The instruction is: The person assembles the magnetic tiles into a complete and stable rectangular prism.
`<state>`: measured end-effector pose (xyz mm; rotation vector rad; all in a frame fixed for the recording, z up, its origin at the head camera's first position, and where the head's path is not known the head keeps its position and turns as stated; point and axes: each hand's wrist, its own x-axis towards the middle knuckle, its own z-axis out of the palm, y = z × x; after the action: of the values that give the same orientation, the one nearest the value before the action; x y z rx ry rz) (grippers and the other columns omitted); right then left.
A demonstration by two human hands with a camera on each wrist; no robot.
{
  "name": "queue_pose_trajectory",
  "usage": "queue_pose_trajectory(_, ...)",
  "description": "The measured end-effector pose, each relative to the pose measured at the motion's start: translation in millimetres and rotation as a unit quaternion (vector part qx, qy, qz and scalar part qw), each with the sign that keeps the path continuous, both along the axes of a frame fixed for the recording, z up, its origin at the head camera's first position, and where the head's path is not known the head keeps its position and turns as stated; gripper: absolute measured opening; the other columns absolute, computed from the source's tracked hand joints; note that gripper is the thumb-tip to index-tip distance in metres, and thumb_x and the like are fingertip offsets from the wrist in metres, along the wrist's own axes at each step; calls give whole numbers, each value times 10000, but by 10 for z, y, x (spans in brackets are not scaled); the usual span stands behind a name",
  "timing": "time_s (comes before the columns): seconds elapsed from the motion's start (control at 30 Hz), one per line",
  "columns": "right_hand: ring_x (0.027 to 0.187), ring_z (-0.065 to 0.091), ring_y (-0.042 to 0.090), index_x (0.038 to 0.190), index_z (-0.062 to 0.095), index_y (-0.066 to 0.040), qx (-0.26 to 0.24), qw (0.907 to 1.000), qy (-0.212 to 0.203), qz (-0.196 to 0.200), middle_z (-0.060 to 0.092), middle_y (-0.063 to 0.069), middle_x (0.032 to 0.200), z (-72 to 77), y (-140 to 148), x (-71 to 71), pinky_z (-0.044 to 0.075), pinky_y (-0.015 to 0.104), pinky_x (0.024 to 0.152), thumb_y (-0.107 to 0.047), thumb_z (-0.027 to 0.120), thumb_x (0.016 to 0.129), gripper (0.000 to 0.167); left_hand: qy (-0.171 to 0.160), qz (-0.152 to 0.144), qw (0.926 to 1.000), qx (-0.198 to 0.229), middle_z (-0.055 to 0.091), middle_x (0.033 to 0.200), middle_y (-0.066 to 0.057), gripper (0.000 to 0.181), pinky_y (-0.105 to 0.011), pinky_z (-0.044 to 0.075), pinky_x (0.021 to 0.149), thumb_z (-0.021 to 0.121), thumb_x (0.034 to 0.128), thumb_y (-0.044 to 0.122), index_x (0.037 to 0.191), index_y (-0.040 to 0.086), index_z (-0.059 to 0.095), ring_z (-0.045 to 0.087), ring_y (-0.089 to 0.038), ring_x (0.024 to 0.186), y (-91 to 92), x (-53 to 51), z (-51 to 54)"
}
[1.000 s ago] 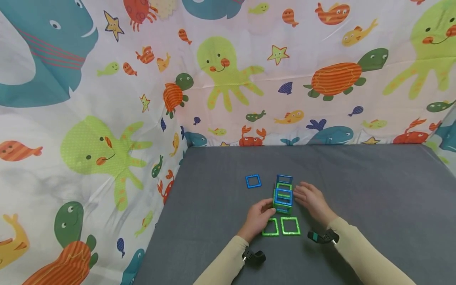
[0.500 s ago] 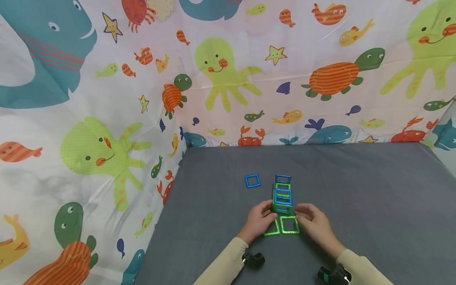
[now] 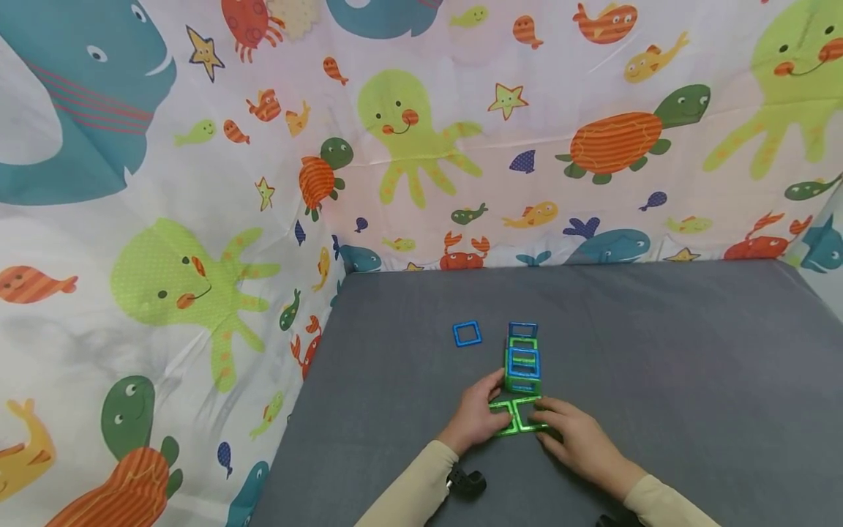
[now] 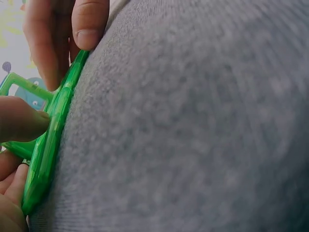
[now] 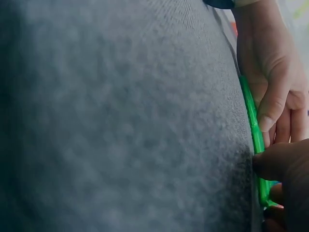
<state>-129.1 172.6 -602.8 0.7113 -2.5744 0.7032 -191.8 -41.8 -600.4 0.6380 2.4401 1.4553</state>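
Observation:
In the head view, two flat green square frames lie edge to edge, the left one (image 3: 508,432) and the right one (image 3: 522,416). My left hand (image 3: 473,414) grips the left frame at its outer side, thumb over its edge. From the right, my right hand (image 3: 582,443) pinches the right frame, fingers across its outer part and thumb low by the near corner. Just behind them stands a narrow blue and green structure (image 3: 523,364) of square frames. The left wrist view shows my left thumb (image 4: 21,118) against a green frame edge (image 4: 58,116).
A loose blue square frame (image 3: 456,337) lies flat, left of the structure's far end. The grey cloth surface (image 3: 658,344) reaches back to a hanging sheet (image 3: 435,241) printed with sea animals, which also runs along the left side.
My right hand has moved from beside the structure toward me and onto the right green frame. Both green frames have tilted slightly and now touch; my left thumb has shifted down onto the left one.

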Motion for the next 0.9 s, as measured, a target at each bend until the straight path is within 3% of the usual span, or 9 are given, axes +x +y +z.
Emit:
queue_pose_trajectory(0.33,988,711,245,915,791,-171,392,9990,55,198,731,46,1074,56,-12,30,602,415,801,-95,882,726,223,-8,59,9999,-102,481,1565,-114,783,-192,444,1101,644,832,-45,1563,89,399,501,-215,1430,-9,4,-8)
queue_pose_trajectory(0.57,935,664,209,820,779,-213,375,9968,512,494,719,-15,976,39,-54,88,562,429,734,-122,906,668,218,-60,47,9999,141,486,1552,-152,774,-199,456,1090,628,813,-64,1547,70,422,531,-267,1404,-44,30,-64)
queue_pose_trajectory(0.7,985,660,227,784,757,-238,315,9956,581,666,707,12,1034,40,-85,137,566,446,754,-129,910,650,231,-120,-43,9999,87,470,1566,-167,745,-209,464,1084,618,831,-67,1542,47,423,549,-282,1387,-72,82,-48)
queue_pose_trajectory(0.9,1023,680,252,804,739,-252,370,9947,243,924,712,81,1148,101,-84,183,591,427,794,-126,902,688,236,-107,-202,9997,-12,455,1574,-180,752,-212,464,1084,543,827,-156,1544,23,408,548,-288,1386,-95,170,2)
